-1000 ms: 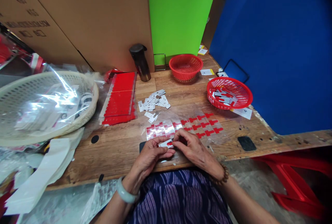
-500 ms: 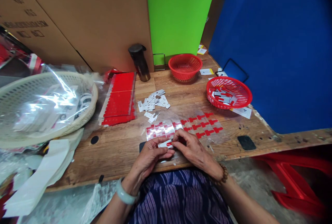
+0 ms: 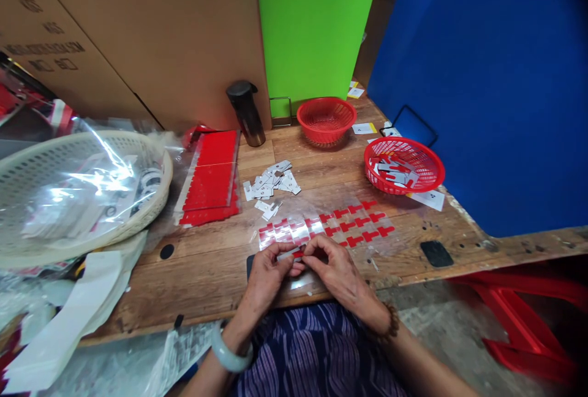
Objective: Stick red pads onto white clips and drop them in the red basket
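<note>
Between my hands is a small white flat piece (image 3: 285, 255) with a red sticker (image 3: 298, 254) against its right part. My left hand (image 3: 267, 276) pinches the white piece between thumb and fingers. With thumb and forefinger closed, my right hand (image 3: 339, 269) grips the red sticker; the fingertips partly hide both things. Just beyond the hands lies a clear sheet of red T-shaped stickers (image 3: 362, 223), with some spots at its left showing no red. A loose pile of white notched pieces (image 3: 272, 180) sits behind the sheet.
At right, a red basket (image 3: 404, 165) holds several pieces in white and red. Another red basket (image 3: 326, 121) stands behind, near a dark tumbler (image 3: 247, 113). Red sheets (image 3: 211, 170) lie stacked at left, beside a large cream basket (image 3: 87, 244) with plastic-wrapped contents. A blue panel (image 3: 482, 97) borders the table.
The red sticker now lies more along the white piece, and less white shows between my fingers. My right hand has come slightly lower and closer to the left.
</note>
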### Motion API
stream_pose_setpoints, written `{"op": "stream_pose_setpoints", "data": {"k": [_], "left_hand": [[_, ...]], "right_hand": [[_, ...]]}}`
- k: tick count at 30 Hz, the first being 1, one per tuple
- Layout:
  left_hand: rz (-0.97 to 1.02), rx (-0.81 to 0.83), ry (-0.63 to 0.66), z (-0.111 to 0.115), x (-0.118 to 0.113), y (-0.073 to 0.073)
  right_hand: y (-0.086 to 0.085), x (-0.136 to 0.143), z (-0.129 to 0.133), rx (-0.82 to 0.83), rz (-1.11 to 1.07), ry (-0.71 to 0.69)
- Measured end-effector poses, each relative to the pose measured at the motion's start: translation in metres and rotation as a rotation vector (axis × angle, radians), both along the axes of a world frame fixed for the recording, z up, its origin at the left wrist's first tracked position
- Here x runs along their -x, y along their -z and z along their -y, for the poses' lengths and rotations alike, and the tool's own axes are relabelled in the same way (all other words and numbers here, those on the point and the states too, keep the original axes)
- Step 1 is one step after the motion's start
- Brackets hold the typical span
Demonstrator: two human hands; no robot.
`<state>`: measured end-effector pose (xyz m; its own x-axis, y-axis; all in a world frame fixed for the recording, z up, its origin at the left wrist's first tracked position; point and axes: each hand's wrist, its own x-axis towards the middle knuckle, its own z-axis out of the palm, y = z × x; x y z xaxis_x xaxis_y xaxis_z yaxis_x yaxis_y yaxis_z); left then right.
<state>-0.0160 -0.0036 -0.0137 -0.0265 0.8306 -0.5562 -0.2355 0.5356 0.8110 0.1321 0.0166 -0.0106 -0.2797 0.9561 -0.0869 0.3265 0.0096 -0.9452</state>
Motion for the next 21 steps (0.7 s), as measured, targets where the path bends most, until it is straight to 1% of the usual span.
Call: {"op": "stream_pose_setpoints", "data": {"k": [3,6,9,14,17,21], "left_hand": [[-0.011,-0.021,0.0,0.0,0.0,-0.001],[0.011,-0.006,0.014,0.001,0.002,-0.001],[0.056,0.028,0.022,0.002,0.004,0.0],[0.14,0.08,0.029,0.003,0.006,0.0],[0.156,0.094,0.024,0.002,0.006,-0.001],[0.155,0.097,0.02,0.002,0.006,0.001]], "right_hand": [[-0.007,0.001,0.002,-0.024,0.017,0.016],[-0.011,-0.001,0.001,-0.024,0.027,-0.002],[-0.008,-0.003,-0.001,0.012,0.018,-0.035],[-0.002,-0.003,-0.003,-0.002,0.061,-0.036],[0.0,-0.002,-0.002,-0.039,0.117,-0.031],[0.003,-0.002,0.0,-0.107,0.165,-0.042]]}}
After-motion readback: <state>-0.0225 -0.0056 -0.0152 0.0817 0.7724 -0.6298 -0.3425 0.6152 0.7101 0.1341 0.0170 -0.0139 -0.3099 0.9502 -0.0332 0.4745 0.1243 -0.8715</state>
